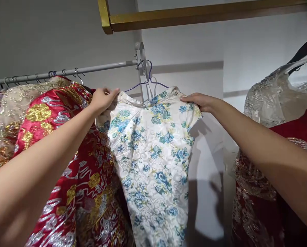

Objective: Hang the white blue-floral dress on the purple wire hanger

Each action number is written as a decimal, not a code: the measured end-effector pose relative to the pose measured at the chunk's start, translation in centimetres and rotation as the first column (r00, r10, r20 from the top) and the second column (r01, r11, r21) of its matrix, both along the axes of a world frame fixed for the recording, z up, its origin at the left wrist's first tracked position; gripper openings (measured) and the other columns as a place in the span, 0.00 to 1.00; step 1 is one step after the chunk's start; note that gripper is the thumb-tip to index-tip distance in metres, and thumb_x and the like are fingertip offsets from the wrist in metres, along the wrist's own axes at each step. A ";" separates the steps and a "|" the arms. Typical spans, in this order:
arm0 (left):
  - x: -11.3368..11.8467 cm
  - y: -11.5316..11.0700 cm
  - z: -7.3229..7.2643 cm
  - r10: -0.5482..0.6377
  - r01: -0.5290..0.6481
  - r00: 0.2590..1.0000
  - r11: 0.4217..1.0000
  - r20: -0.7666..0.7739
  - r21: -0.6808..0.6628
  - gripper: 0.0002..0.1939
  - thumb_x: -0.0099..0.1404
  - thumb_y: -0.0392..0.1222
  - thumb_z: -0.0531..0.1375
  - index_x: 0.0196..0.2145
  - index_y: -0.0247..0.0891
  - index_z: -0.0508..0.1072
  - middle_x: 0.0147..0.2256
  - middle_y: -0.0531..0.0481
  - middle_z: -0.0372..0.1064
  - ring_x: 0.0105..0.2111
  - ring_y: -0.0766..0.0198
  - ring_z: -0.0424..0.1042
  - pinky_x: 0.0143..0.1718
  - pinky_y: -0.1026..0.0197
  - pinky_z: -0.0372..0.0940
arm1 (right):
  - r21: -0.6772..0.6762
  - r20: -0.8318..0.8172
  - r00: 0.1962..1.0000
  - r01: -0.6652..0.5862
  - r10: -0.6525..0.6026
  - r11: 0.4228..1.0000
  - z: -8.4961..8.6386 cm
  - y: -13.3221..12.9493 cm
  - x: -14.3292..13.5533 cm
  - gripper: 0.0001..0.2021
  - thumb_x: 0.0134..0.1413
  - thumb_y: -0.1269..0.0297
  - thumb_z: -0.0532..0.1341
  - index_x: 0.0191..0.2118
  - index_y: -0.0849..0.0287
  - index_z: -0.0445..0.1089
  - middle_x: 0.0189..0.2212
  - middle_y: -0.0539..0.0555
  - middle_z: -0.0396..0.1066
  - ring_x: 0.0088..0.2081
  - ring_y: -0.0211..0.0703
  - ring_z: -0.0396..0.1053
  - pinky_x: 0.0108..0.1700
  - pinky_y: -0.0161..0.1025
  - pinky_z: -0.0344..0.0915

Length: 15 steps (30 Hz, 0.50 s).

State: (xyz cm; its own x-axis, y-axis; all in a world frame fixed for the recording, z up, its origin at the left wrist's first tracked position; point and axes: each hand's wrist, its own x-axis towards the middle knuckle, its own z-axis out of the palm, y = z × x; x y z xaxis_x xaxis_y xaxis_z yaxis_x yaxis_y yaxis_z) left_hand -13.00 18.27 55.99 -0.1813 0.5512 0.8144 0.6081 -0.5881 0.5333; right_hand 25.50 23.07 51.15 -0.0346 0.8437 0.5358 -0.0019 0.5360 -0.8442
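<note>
- Before the white wall [181, 44]: floral garment [153, 164] on 1 purple hanger [149, 78]; best keep shoulders level, cloth smooth.
- Far right: clear plastic [306, 68], possibly a cover, by a pale beaded garment [263, 103].
- Left hand [104, 99] pinching 1 shoulder, right hand [201, 101] gripping the other; light, even tension advisable.
- Hook [151, 65]: seating on rail [104, 67] unclear.

White dress [153, 161], blue floral pattern

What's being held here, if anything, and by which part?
The floral garment, by its shoulders: left hand on one, right hand on the other.
</note>
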 end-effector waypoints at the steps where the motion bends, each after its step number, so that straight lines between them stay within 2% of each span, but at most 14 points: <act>1: 0.3 -0.2 -0.1 0.045 -0.046 0.995 0.999 -0.088 -0.007 0.18 0.60 0.50 0.68 0.24 0.37 0.68 0.18 0.53 0.56 0.22 0.64 0.55 0.28 0.62 0.50 | -0.029 -0.020 1.000 -0.001 0.001 1.000 -0.2 0.2 0.3 0.10 0.48 0.66 0.74 0.25 0.63 0.73 0.24 0.61 0.75 0.24 0.50 0.73 0.27 0.48 0.72; 3: 1.3 -0.4 0.4 0.141 -0.128 0.948 0.990 -0.284 0.065 0.22 0.63 0.50 0.66 0.18 0.38 0.65 0.17 0.52 0.53 0.22 0.63 0.53 0.28 0.61 0.49 | 0.065 -0.140 0.988 0.070 -0.060 0.995 0.2 0.3 0.7 0.11 0.51 0.67 0.72 0.24 0.63 0.72 0.21 0.56 0.72 0.21 0.45 0.70 0.24 0.43 0.70; 6: 3.8 -0.6 2.5 0.183 -0.099 0.883 0.973 -0.432 0.208 0.22 0.66 0.45 0.63 0.17 0.38 0.64 0.19 0.51 0.53 0.24 0.61 0.54 0.31 0.61 0.49 | 0.145 -0.278 0.952 0.174 -0.129 0.974 1.5 0.0 1.3 0.12 0.52 0.72 0.70 0.22 0.64 0.70 0.19 0.52 0.69 0.20 0.40 0.68 0.22 0.38 0.67; 8: 5.6 -0.7 4.0 0.168 -0.059 0.853 0.971 -0.493 0.230 0.19 0.63 0.42 0.65 0.19 0.39 0.64 0.20 0.50 0.55 0.28 0.59 0.58 0.33 0.61 0.50 | 0.137 -0.333 0.931 0.203 -0.148 0.970 2.0 -0.3 1.6 0.11 0.51 0.75 0.69 0.22 0.64 0.70 0.18 0.52 0.69 0.20 0.40 0.68 0.21 0.37 0.66; 11: 7.5 -0.8 5.0 0.136 -0.035 0.832 0.981 -0.538 0.193 0.17 0.56 0.36 0.69 0.18 0.39 0.63 0.21 0.50 0.52 0.33 0.53 0.63 0.37 0.61 0.53 | 0.124 -0.375 0.914 0.212 -0.152 0.969 2.3 -0.6 1.7 0.10 0.49 0.77 0.68 0.22 0.64 0.69 0.19 0.54 0.69 0.21 0.41 0.68 0.21 0.38 0.67; 15: 7.6 -0.2 4.9 0.169 -0.080 0.867 0.976 -0.468 0.205 0.15 0.56 0.37 0.68 0.20 0.40 0.64 0.22 0.48 0.55 0.36 0.50 0.64 0.40 0.60 0.55 | 0.097 -0.367 0.915 0.215 -0.165 0.972 3.2 -0.1 1.2 0.08 0.47 0.79 0.64 0.23 0.62 0.68 0.19 0.54 0.69 0.22 0.44 0.70 0.26 0.44 0.72</act>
